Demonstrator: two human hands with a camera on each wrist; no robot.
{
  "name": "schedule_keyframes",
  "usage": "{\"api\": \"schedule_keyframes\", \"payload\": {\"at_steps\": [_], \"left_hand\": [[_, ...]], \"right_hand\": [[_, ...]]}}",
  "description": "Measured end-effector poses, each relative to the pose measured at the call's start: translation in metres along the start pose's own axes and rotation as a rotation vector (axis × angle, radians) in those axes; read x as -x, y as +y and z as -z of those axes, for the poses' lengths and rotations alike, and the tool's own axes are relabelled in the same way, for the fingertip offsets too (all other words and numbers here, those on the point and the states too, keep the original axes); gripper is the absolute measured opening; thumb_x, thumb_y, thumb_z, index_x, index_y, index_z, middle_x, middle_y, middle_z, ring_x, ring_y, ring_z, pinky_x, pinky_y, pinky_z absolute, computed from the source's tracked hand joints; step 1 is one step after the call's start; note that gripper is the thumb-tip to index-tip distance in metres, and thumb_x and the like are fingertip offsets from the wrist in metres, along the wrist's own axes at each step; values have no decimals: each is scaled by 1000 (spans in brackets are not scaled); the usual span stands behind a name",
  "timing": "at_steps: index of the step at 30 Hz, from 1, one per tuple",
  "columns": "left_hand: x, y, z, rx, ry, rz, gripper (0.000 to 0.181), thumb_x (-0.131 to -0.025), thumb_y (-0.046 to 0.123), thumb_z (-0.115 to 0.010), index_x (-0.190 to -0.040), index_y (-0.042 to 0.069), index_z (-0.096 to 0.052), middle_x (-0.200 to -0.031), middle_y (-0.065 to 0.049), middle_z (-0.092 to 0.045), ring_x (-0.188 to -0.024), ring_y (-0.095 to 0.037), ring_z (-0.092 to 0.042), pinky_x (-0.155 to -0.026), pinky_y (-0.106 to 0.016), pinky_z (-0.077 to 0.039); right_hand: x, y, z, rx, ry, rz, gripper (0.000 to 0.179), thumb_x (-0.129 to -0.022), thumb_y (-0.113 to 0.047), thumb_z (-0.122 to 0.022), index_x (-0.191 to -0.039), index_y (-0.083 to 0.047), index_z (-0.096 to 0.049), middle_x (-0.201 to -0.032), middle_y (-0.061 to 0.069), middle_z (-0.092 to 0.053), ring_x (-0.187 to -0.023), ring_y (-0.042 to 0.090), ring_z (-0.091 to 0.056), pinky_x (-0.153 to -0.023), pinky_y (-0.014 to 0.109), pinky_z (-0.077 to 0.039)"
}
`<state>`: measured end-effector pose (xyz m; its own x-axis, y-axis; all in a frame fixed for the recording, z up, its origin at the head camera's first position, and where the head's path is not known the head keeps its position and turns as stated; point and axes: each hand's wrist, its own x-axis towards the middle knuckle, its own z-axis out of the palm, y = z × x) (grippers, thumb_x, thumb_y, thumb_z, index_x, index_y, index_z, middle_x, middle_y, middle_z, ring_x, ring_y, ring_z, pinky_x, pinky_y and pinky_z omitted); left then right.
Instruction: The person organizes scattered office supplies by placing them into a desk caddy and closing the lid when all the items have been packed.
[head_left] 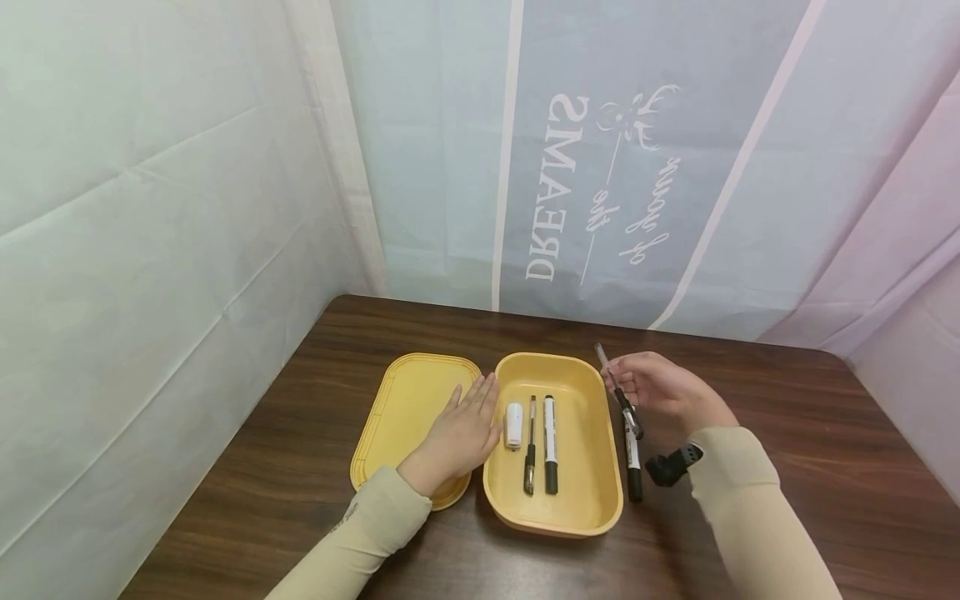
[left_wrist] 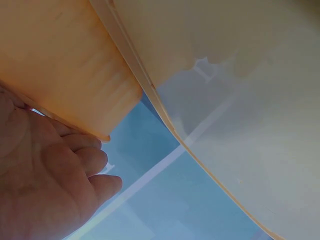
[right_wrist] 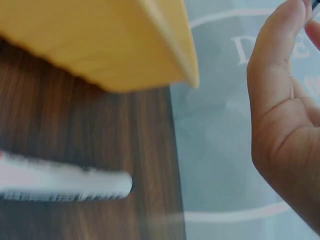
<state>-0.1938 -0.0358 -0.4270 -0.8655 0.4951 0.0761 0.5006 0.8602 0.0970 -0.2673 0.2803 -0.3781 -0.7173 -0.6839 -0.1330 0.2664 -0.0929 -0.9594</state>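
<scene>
A yellow box (head_left: 553,524) stands uncovered on the table. Inside lie a small white object (head_left: 513,425) of unclear kind, a gel pen (head_left: 530,458) and a black-and-white marker (head_left: 551,442), side by side. My left hand (head_left: 459,433) rests at the box's left rim with its fingers straight. Over the right rim, my right hand (head_left: 663,387) pinches another gel pen (head_left: 622,402), which is tilted; only its end peeks into the right wrist view. Below that hand, a second marker (head_left: 634,471) lies on the table, close along the box's right wall, and the right wrist view shows its white barrel (right_wrist: 65,180).
The yellow lid (head_left: 401,417) lies flat left of the box, partly beneath the left hand and forearm. Dark wood tabletop (head_left: 810,450) extends around them. A printed curtain (head_left: 450,167) hangs behind the table's far edge, and a pale cloth (head_left: 172,208) covers the left side.
</scene>
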Motion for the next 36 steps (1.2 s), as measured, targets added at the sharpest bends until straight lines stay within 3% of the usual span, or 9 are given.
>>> {"api": "schedule_keyframes", "payload": {"at_steps": [5,9,17,21,25,29,32,36], "left_hand": [[0,0,-2,-10,2,-1,60,-102,31,-35,-147,-5,-21,-154,-17,-20,-142,-28,-18,-113,-48,-17],[0,0,-2,-13,2,-1,60,-102,32,-35,-148,-4,-21,-154,-17,-20,-142,-28,-18,-113,-48,-17],[1,0,-1,-6,7,2,60,-101,30,-37,-147,-5,-22,-153,-17,-21,-141,-28,-19,-112,-49,-18],[1,1,0,-3,8,-6,60,-101,31,-37,-147,-6,-22,-153,-18,-21,-141,-29,-19,-112,-49,-18],[1,1,-1,-11,11,-14,60,-101,31,-36,-147,-6,-22,-153,-18,-21,-141,-29,-20,-112,-49,-19],[1,0,-1,-19,16,-15,60,-102,31,-36,-147,-6,-22,-153,-18,-21,-141,-30,-20,-112,-49,-19],[0,0,-1,-12,17,-14,60,-101,31,-37,-147,-6,-22,-153,-18,-22,-141,-30,-20,-112,-49,-18],[0,0,-2,-3,14,-10,60,-101,30,-37,-147,-6,-22,-153,-18,-22,-141,-30,-20,-112,-49,-18]], "right_hand": [[-11,-7,-13,-2,16,-40,40,-98,2,-33,-90,-7,-71,-85,1,-68,-78,9,-63,-70,23,-51],[-17,-8,-21,57,48,-73,37,-97,1,-38,-87,-10,-71,-83,-1,-67,-76,8,-63,-68,22,-51],[-28,-3,-31,42,-4,-67,38,-97,1,-36,-86,-10,-71,-82,-1,-66,-75,8,-62,-68,23,-51],[-33,-1,-35,56,11,-75,38,-97,1,-37,-84,-10,-71,-81,0,-66,-73,8,-62,-68,24,-52],[-37,1,-40,138,98,-113,30,-95,-2,-43,-83,-8,-70,-79,1,-66,-69,9,-63,-68,25,-54],[-40,1,-47,268,194,-171,18,-92,-5,-50,-91,6,-65,-73,4,-64,-62,9,-62,-64,26,-55],[-42,2,-54,368,241,-206,21,-89,-6,-54,-95,13,-59,-71,5,-61,-59,10,-61,-62,26,-55],[-45,2,-65,528,304,-231,13,-85,-5,-57,-82,8,-57,-68,8,-60,-58,14,-61,-62,30,-56]]}}
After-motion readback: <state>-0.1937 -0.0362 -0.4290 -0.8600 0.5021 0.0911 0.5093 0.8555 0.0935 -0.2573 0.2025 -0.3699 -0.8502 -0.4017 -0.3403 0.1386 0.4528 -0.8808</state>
